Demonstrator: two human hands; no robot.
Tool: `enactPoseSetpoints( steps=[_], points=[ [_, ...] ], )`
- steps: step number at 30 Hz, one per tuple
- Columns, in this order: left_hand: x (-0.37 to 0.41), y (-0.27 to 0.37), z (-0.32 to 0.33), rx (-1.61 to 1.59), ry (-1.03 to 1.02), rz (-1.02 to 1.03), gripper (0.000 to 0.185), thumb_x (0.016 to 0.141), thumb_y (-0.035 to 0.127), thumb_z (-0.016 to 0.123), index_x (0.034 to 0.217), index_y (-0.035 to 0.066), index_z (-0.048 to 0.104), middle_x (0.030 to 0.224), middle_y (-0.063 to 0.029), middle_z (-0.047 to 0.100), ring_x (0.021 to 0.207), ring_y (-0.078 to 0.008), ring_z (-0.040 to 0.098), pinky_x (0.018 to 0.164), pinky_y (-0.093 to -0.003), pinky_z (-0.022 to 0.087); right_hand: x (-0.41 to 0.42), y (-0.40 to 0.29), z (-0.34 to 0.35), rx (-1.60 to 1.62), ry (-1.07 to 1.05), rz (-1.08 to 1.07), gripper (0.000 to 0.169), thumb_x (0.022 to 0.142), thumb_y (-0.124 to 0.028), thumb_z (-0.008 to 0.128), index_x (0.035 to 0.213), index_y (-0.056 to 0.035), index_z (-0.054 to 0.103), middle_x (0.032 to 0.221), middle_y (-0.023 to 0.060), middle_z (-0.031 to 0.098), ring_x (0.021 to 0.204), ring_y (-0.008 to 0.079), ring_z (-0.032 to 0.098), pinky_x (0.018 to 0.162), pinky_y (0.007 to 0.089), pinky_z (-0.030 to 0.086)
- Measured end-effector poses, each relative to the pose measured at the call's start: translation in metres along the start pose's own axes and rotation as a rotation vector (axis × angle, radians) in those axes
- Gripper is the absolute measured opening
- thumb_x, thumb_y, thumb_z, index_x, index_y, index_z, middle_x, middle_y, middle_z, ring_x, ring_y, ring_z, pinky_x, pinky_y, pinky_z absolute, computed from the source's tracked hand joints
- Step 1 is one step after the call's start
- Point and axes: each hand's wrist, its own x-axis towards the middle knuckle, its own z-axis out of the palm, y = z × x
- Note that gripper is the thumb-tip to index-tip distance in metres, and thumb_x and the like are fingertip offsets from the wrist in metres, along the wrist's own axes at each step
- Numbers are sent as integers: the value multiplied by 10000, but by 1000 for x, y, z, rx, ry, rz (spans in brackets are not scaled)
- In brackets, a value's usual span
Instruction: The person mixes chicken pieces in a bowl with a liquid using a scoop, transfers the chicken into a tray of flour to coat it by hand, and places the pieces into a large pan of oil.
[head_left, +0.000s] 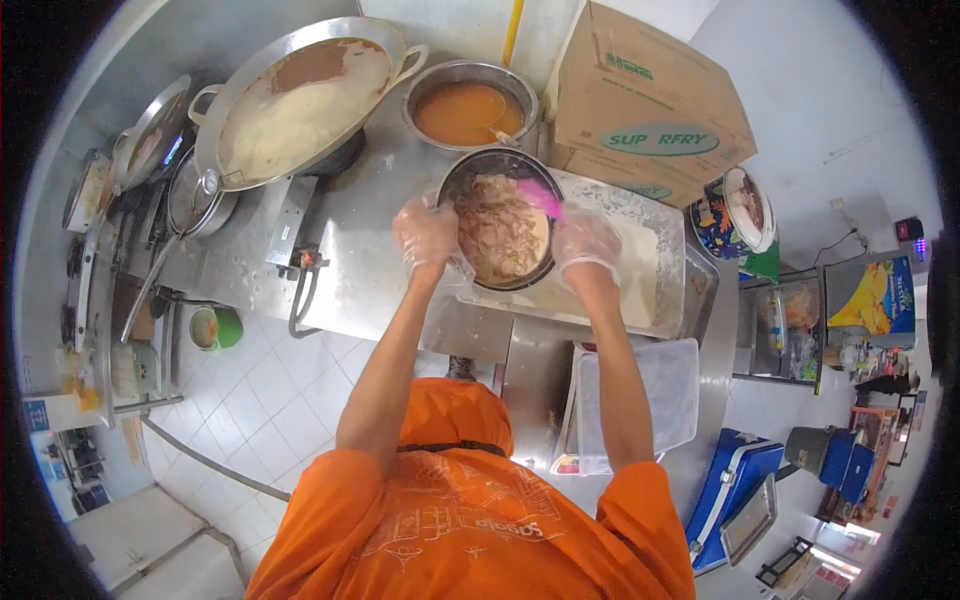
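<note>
My left hand (427, 231), in a clear plastic glove, grips the left side of a round dark-rimmed bowl (448, 178). My right hand (589, 241), gloved the same way, is at the bowl's right side; its fingers are partly hidden, and whether they close on the rim I cannot tell. Pieces of raw-looking meat in pale batter (499, 229) lie in the bowl, with a pink utensil or cloth (538, 196) at its upper right. The bowl is over the left part of a tray of white powder (634, 255). Just beyond it is a metal basin of orange liquid (459, 112).
A large wok of foaming oil (300, 120) with a clipped thermometer (211, 181) stands at upper left. Cardboard boxes (652, 97) stand behind the tray. A translucent plastic lid or container (671, 397) lies at near right. A hose (295, 304) hangs off the steel counter's edge (360, 330).
</note>
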Motion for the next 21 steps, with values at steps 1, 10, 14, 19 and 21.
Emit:
enactPoseSetpoints(
  steps=[1,10,14,19,21],
  points=[
    [-4,-2,1,0,29,-58,262,736,258,657,753,1,706,746,-270,644,750,-440,656,712,-494,514,-1,7,2,55,63,78,199,858,-129,556,1025,-44,620,896,229,669,966,361,658,840,468,509],
    [-27,-10,-9,-48,41,-144,245,744,230,691,768,-13,684,792,-270,667,785,-436,664,733,-484,509,25,16,68,306,-34,331,319,874,-305,615,1115,-97,639,1088,220,663,986,410,637,880,476,485],
    [5,-29,10,81,-67,58,191,752,195,680,800,11,665,831,-243,675,799,-430,657,736,-485,508,42,35,65,318,7,88,348,891,-338,612,1132,-87,629,1117,187,655,1040,381,620,887,459,492],
    [92,17,52,174,-417,611,197,723,164,684,863,25,670,878,-224,687,837,-409,665,740,-439,538,75,48,52,269,68,-208,424,878,-417,621,1140,-85,630,1069,183,660,1023,383,618,868,472,489],
    [129,5,80,157,-582,762,236,726,205,684,884,29,682,881,-218,687,833,-398,668,748,-431,544,83,39,36,180,-74,-179,381,885,-372,606,1156,-105,629,1114,179,652,1072,367,602,891,460,484]
  ],
)
